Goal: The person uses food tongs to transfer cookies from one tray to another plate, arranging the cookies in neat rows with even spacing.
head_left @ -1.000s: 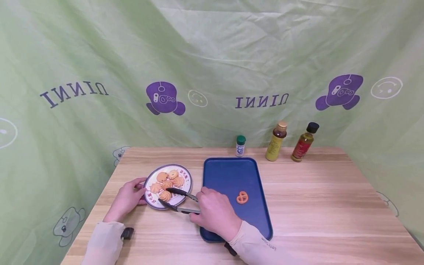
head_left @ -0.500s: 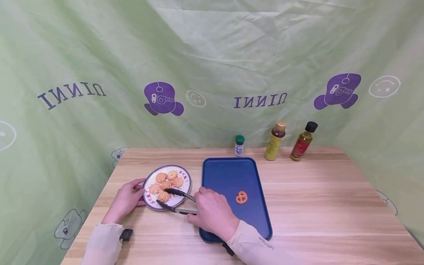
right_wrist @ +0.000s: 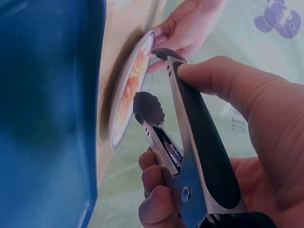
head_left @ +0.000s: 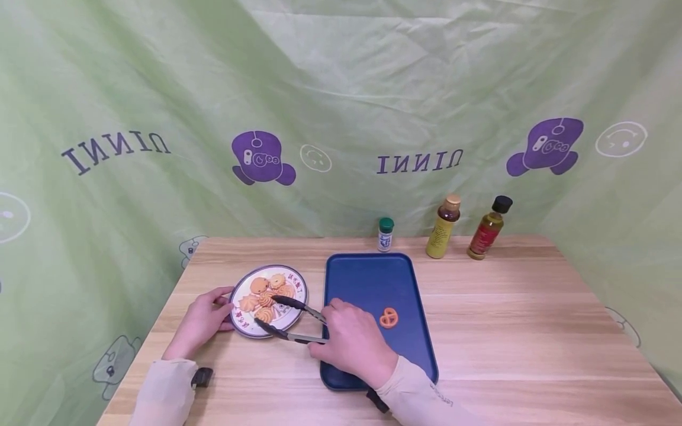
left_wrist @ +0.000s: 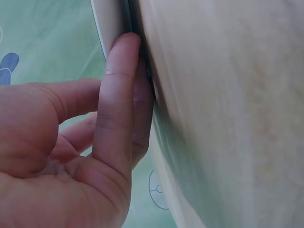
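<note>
My left hand [head_left: 201, 319] grips the left rim of a white plate [head_left: 292, 319] with a dark blue edge; in the left wrist view its fingers [left_wrist: 116, 102] are at the rim. Several tan cookies [head_left: 264, 315] lie on the plate. My right hand [head_left: 356, 340] holds a pair of tongs [head_left: 301, 338] with black tips and metal arms. The tips are spread apart over the plate's cookies, with nothing visible between them in the right wrist view, where the tongs [right_wrist: 183, 123] lie between thumb and curled fingers.
A blue tray [head_left: 367, 284] lies right of the plate, partly beneath my right hand, with one pretzel [head_left: 389, 318] on it. Along the back stand a green-capped shaker [head_left: 385, 235], a yellow-labelled bottle [head_left: 442, 231] and a red-labelled bottle [head_left: 486, 234]. Behind the table [head_left: 506, 331] hangs a green curtain.
The right hand and tongs hold nearly the same place at first, then shift slightly right, the tips staying apart. The left hand and plate have barely moved.
</note>
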`<state>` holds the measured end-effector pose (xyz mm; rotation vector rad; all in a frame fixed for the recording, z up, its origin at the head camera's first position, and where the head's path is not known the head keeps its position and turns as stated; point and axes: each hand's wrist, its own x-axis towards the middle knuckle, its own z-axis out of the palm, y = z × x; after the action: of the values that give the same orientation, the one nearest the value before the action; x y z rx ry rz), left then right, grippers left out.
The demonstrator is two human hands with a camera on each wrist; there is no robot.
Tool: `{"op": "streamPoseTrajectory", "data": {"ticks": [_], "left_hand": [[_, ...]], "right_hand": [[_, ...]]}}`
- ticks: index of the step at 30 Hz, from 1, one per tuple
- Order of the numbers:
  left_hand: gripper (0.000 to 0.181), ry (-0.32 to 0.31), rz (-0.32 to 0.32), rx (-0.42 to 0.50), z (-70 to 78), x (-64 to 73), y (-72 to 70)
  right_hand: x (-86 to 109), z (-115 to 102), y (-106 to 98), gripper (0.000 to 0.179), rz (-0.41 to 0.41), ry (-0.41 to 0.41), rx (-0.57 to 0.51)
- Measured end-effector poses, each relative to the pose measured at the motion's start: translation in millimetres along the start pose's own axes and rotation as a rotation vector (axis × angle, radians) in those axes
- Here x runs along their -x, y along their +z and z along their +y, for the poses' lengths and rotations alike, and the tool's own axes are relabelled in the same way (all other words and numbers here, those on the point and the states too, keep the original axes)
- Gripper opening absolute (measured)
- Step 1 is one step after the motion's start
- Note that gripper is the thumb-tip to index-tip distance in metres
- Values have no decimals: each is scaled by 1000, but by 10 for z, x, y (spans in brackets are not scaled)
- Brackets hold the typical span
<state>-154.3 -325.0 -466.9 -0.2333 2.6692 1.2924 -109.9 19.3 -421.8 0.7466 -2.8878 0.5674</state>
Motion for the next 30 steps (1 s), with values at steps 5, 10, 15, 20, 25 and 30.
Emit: {"op": "streamPoseTrajectory", "data": {"ticks": [5, 10, 15, 20, 25, 30], "left_hand": [[56, -6, -4, 12, -22, -2, -38], [56, -4, 3, 41, -56, -4, -57], [53, 16, 14, 58, -74, 8, -61], [52, 10, 17, 58, -78, 22, -71], [53, 9, 11, 77, -78, 4, -68], [53, 2, 5, 106, -94, -18, -62]], "right_hand": [[91, 119, -134, 45, 6, 24, -59], [247, 340, -275, 45, 0, 86, -67], [423, 712, -511, 50, -6, 200, -108], [588, 1047, -693, 55, 3, 291, -72], [752, 1240, -740, 58, -13, 320, -45], [888, 1323, -760, 63, -47, 351, -50]]}}
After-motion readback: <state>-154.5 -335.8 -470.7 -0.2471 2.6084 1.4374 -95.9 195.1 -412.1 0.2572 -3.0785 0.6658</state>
